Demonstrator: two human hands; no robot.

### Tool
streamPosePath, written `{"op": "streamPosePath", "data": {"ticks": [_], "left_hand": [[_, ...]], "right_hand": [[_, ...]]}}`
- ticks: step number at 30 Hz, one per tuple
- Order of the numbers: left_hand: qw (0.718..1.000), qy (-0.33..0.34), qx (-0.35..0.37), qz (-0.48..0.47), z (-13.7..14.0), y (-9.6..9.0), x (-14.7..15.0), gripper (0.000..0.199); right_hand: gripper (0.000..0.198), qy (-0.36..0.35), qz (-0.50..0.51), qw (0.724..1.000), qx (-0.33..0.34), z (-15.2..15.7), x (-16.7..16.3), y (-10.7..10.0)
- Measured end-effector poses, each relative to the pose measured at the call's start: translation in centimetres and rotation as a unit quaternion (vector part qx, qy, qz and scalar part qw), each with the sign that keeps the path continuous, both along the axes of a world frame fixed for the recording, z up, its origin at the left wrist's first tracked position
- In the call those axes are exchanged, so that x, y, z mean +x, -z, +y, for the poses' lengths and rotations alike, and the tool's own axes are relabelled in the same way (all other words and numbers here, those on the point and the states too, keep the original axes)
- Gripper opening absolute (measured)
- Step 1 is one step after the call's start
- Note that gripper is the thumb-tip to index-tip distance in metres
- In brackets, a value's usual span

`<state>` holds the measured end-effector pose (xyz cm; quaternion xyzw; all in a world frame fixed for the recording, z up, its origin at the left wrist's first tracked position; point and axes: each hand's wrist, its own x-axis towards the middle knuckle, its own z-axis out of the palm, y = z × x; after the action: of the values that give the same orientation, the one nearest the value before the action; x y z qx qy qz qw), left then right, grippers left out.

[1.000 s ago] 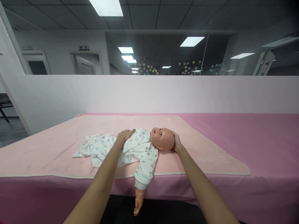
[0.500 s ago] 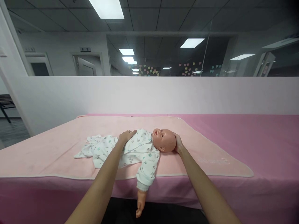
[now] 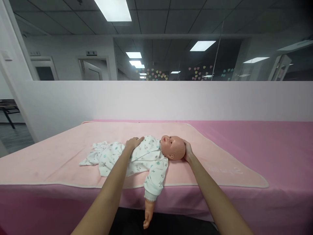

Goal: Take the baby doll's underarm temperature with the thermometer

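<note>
I'm watching doll [image 3: 148,151] lying on peach blanket [image 3: 61,153], near arm [image 3: 149,209] dangling past edge. Left hand [image 3: 134,143] resting loosely open on torso [image 3: 144,160], gripping nothing visible; right hand [image 3: 187,150] cupping head [image 3: 174,148], fingertips hidden, grip unclear. I'm favouring steady head support, light pressure.

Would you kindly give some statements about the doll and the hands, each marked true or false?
The doll lies on a peach blanket. True.
The right hand touches the doll's head. True.
The left hand is on the doll's feet. False: the left hand rests on its torso.
The outfit is plain black. False: the outfit is white with small prints.
One doll arm reaches past the blanket's near edge. True.
</note>
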<state>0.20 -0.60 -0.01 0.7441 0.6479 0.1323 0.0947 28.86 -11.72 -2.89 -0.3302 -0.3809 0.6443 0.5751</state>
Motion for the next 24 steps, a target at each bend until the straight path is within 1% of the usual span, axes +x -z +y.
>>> {"op": "streamPosePath", "data": {"ticks": [4,8,12,17,21,23,24], "left_hand": [[1.0,-0.002,0.0,-0.005,0.04,0.1,-0.03,0.08],[1.0,-0.003,0.002,-0.006,0.03,0.13,-0.02,0.078],[1.0,-0.004,0.004,-0.003,0.11,0.14,-0.02,0.079],[1.0,-0.003,0.008,-0.002,0.23,0.22,-0.04,0.078],[1.0,-0.003,0.01,-0.002,0.13,0.18,-0.01,0.077],[1.0,-0.003,0.011,-0.003,0.04,0.12,0.01,0.077],[1.0,-0.002,0.011,-0.004,0.0,0.1,0.01,0.077]], "right_hand": [[0.051,-0.001,0.004,1.0,-0.006,0.18,0.0,0.08],[0.045,-0.023,0.056,0.998,-0.026,0.38,0.06,0.23],[0.044,-0.03,0.074,0.996,-0.032,0.42,0.02,0.24],[0.045,-0.005,0.081,0.996,-0.026,0.32,0.15,0.3],[0.048,0.044,0.093,0.995,-0.007,0.22,0.5,0.55],[0.047,0.047,0.093,0.995,-0.001,0.23,0.52,0.6],[0.047,0.038,0.088,0.995,-0.003,0.26,0.47,0.6]]}}
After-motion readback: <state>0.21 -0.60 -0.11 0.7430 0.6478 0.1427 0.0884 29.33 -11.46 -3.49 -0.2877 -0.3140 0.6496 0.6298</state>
